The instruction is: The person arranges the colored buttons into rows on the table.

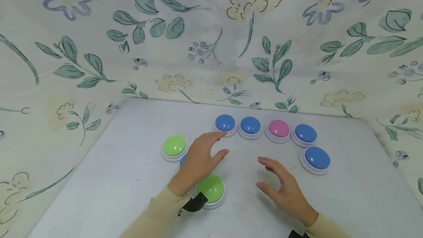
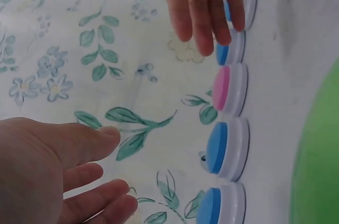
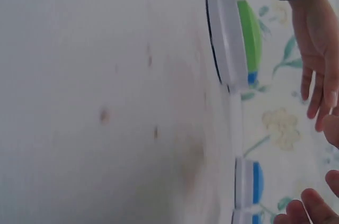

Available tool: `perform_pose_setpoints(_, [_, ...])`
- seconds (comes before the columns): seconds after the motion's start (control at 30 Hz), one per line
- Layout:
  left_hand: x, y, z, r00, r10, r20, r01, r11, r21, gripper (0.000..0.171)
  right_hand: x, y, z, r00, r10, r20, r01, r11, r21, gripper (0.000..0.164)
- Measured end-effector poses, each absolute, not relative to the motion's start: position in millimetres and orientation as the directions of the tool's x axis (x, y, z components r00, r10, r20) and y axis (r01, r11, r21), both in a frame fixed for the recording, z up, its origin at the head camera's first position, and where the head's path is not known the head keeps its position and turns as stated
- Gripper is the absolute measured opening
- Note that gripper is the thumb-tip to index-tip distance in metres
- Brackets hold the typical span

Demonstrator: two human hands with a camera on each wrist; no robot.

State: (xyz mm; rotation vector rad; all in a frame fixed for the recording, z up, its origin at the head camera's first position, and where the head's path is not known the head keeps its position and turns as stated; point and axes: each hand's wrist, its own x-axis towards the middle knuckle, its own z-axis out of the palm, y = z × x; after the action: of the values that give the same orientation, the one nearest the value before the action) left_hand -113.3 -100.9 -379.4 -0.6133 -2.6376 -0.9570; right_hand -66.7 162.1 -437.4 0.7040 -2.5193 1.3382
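My left hand hovers over the left part of the white table, thumb and fingers apart with nothing between them. Its fingertips overlap the lower rim of a blue push button in the head view. Beneath that hand, another blue button is mostly hidden. One green button lies left of the fingers, and a nearer green button is partly covered by the wrist strap. My right hand is held above the table at right, fingers loosely bent and holding nothing. The left wrist view shows both hands above the table.
Along the back stand a blue button, a pink button and another blue button. A further blue button sits nearer, beyond my right hand. Floral cloth rises behind the white table and along its sides.
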Motion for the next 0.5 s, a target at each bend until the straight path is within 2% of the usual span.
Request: perform_pose_setpoints(0.5, [-78.4, -147.6, -399.3, -0.897, 0.299, 0.324, 0.436, 0.710, 0.552, 0.047, -72.5, 120.8, -443.4, -0.828, -0.460, 0.321, -0.485, 0.298, -0.823, 0.059])
